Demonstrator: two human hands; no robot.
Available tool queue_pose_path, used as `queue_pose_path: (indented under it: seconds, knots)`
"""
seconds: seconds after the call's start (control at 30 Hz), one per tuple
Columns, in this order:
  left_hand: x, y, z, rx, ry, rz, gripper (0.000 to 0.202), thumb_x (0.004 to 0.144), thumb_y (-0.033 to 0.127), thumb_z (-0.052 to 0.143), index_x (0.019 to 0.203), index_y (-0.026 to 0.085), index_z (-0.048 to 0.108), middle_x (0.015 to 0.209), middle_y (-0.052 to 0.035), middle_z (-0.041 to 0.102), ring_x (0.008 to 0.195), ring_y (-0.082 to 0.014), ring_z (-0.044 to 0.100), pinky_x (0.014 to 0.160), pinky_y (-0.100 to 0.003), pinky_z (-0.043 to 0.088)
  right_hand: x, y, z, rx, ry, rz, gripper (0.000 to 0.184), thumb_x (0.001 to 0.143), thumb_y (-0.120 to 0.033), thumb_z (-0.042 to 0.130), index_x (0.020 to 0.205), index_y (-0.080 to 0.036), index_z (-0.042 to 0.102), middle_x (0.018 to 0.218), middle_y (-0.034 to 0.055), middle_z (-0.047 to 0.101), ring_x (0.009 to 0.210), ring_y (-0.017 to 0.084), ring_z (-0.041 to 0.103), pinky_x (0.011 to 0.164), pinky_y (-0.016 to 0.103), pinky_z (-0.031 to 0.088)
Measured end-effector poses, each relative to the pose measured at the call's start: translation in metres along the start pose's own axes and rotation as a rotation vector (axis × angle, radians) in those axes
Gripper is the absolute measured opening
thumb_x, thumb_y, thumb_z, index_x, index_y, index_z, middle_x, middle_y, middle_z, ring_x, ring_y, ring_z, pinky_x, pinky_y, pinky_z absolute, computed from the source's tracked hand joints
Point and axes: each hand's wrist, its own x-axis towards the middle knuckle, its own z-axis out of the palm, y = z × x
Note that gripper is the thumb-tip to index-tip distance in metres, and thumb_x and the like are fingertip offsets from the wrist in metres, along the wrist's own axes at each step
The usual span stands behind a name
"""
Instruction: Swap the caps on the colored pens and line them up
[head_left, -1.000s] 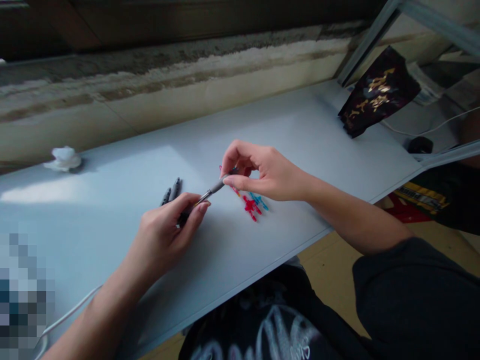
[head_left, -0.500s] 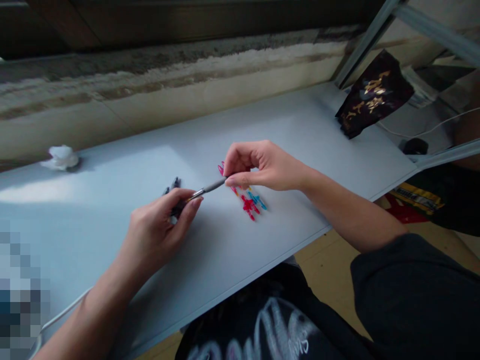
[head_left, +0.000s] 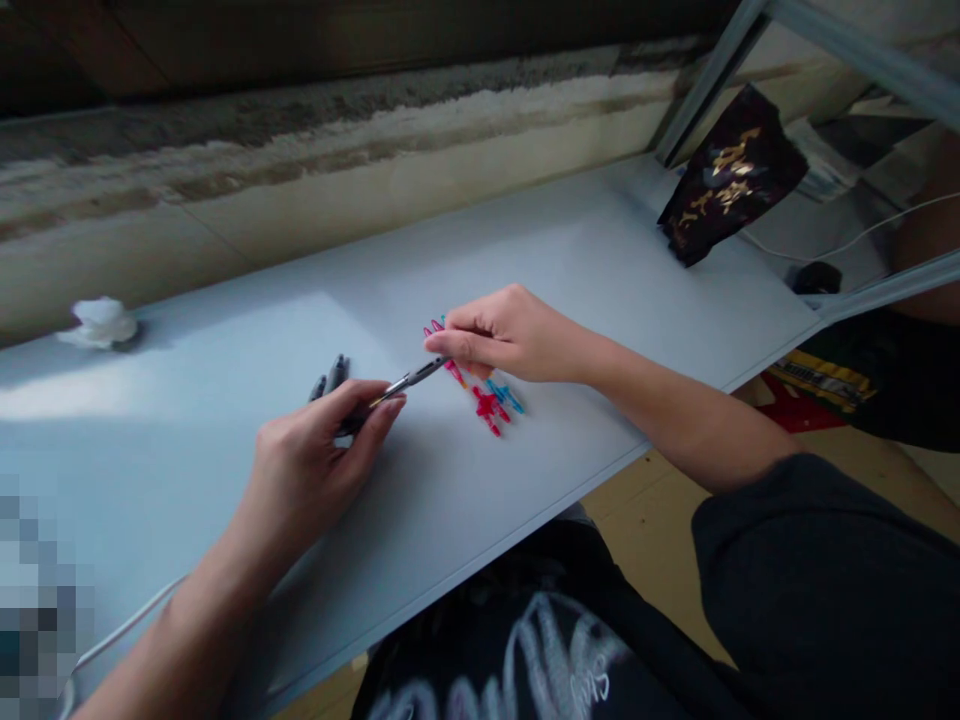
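My left hand (head_left: 315,450) is closed on one end of a slim dark pen (head_left: 409,380) with a silver section and a grey part. On the grey end, my right hand (head_left: 502,335) pinches with thumb and fingers. The pen slants up to the right between both hands, above the table. Just behind my left hand lie dark grey pens (head_left: 331,376). Below and behind my right hand are small bright plastic pieces: a red one (head_left: 490,408), a blue one (head_left: 511,396) and pink ones (head_left: 454,373), partly covered by that hand.
The white table (head_left: 465,500) runs along a worn wall. A crumpled white tissue (head_left: 103,322) lies at the far left. A dark bag with gold lettering (head_left: 731,180) stands at the back right by a metal frame (head_left: 709,85). A white cable (head_left: 131,628) crosses the left front.
My right hand has moved slightly left, closer to my left hand, and less of the pen's grey part shows. The whole view has shifted a little.
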Motion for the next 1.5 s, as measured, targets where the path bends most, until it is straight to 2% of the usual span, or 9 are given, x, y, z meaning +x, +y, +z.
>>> queue_pose_path:
  seconds: [0.2,0.47,0.7,0.83,0.9,1.03,1.1,1.33,1.5]
  knots:
    - [0.001,-0.002,-0.002,0.02,0.011,-0.015,0.026,0.107,0.043,0.062,0.11,0.023,0.079,0.081,0.0008,0.079,0.058,-0.013,0.067,0.06,-0.024,0.052,0.0,0.0,0.0,-0.007,-0.013,-0.08,0.038,0.104,-0.053,0.072,0.1,-0.016,0.064,0.071,-0.0055,0.056,0.065,0.009,0.045,0.065,0.025,0.033]
    - [0.001,-0.002,-0.005,0.082,0.006,0.132,0.02,0.112,0.037,0.063,0.117,0.025,0.078,0.092,0.0,0.084,0.076,-0.0193,0.076,0.082,-0.035,0.061,0.001,-0.006,0.0,-0.106,-0.087,-0.093,0.062,0.114,-0.065,0.045,0.074,-0.019,0.053,0.067,-0.0029,0.048,0.069,0.011,0.046,0.068,0.028,0.031]
    - [-0.003,0.004,-0.007,0.234,0.047,0.224,0.012,0.11,0.031,0.068,0.115,0.027,0.078,0.087,0.0039,0.08,0.07,-0.0172,0.07,0.084,-0.04,0.06,0.0,-0.011,0.003,0.064,-0.073,0.054,0.072,0.108,-0.074,0.052,0.06,-0.021,0.044,0.053,-0.0052,0.04,0.055,0.008,0.039,0.058,0.025,0.029]
    - [-0.005,0.008,-0.004,0.191,0.102,0.275,0.041,0.109,0.025,0.07,0.149,0.029,0.065,0.094,0.0021,0.078,0.079,-0.0175,0.073,0.088,-0.035,0.061,0.001,-0.006,0.005,0.22,0.011,0.117,0.064,0.103,-0.072,0.065,0.069,-0.017,0.059,0.051,-0.0051,0.051,0.048,0.007,0.044,0.053,0.023,0.032]
    - [-0.004,0.012,-0.003,0.089,0.058,0.354,0.053,0.107,0.022,0.072,0.158,0.029,0.057,0.099,-0.0002,0.079,0.085,-0.0178,0.075,0.089,-0.032,0.061,0.003,-0.003,0.005,0.271,0.098,0.112,0.061,0.1,-0.069,0.072,0.072,-0.017,0.059,0.053,-0.0051,0.054,0.048,0.006,0.046,0.052,0.022,0.034]
    - [-0.001,0.021,0.0,-0.056,-0.185,0.546,0.034,0.108,0.021,0.069,0.142,0.024,0.068,0.102,-0.0057,0.079,0.086,-0.0192,0.074,0.081,-0.03,0.059,0.006,0.001,0.006,0.286,0.146,0.11,0.06,0.096,-0.067,0.077,0.068,-0.019,0.054,0.054,-0.0061,0.053,0.049,0.006,0.045,0.052,0.021,0.034]
    - [-0.002,0.023,0.001,-0.067,-0.229,0.577,0.024,0.11,0.021,0.066,0.134,0.021,0.07,0.099,-0.0061,0.078,0.085,-0.0197,0.074,0.08,-0.031,0.059,0.006,0.001,0.008,0.282,0.113,0.122,0.059,0.096,-0.066,0.077,0.069,-0.019,0.054,0.055,-0.006,0.053,0.051,0.007,0.046,0.053,0.022,0.034]
    - [-0.008,0.025,0.006,-0.091,-0.213,0.552,0.016,0.109,0.015,0.066,0.123,0.018,0.072,0.09,-0.0031,0.077,0.079,-0.018,0.073,0.081,-0.031,0.059,0.002,-0.001,0.017,0.19,0.014,0.085,0.046,0.096,-0.058,0.077,0.084,-0.016,0.063,0.067,-0.0031,0.063,0.061,0.009,0.052,0.062,0.024,0.038]
    - [-0.009,0.024,0.008,-0.109,-0.203,0.526,0.015,0.109,0.015,0.066,0.122,0.02,0.072,0.089,-0.0029,0.077,0.079,-0.018,0.073,0.078,-0.03,0.059,0.002,0.0,0.016,0.192,0.001,0.087,0.043,0.097,-0.055,0.076,0.085,-0.017,0.061,0.07,-0.0019,0.065,0.063,0.01,0.053,0.066,0.025,0.041]
